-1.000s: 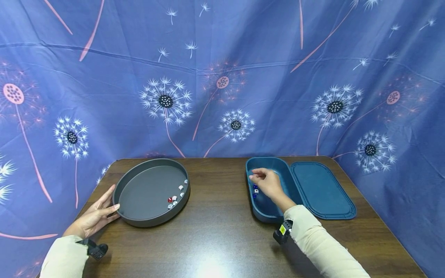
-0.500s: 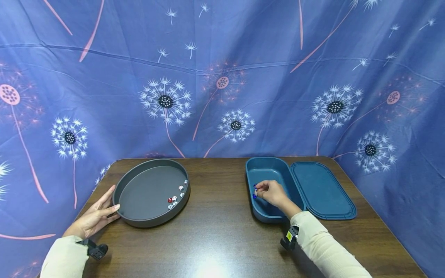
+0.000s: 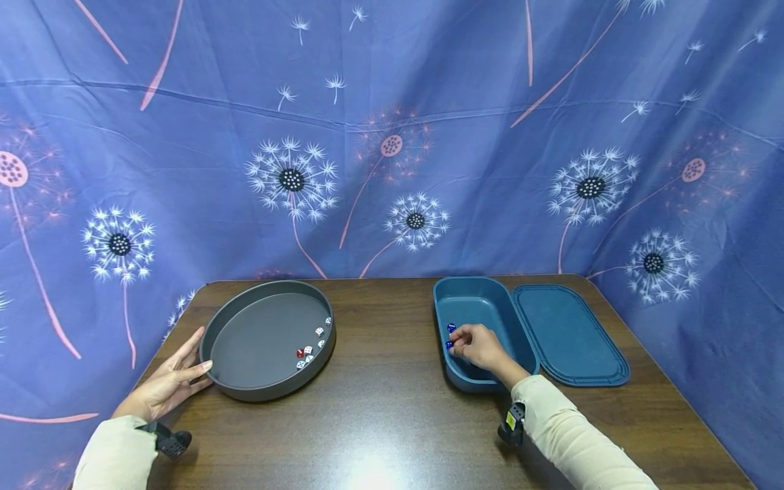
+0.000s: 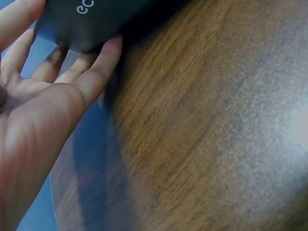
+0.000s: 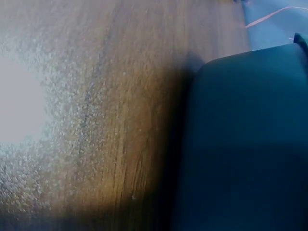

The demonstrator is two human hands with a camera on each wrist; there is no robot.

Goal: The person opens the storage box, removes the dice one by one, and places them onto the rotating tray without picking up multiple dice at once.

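Observation:
My left hand holds a round dark grey pan at its left side, thumb at the rim and fingers against the outer wall. Inside the pan, several white dice and a red die lie along the right edge. Reaching into the deep blue box, my right hand brings thumb and fingertips together by its left wall. Beside those fingertips lie two blue dice. A white die between them is hidden by the pinching fingers. The right wrist view shows no hand, just the box's outer side.
A flat blue lid lies on the wooden table against the box's right side. Between pan and box is a stretch of bare tabletop. A blue cloth with dandelion prints hangs behind the table.
My right hand has come down and toward me inside the box, and its fingers have closed over the white die, which was visible before. My left hand and the pan have stayed put.

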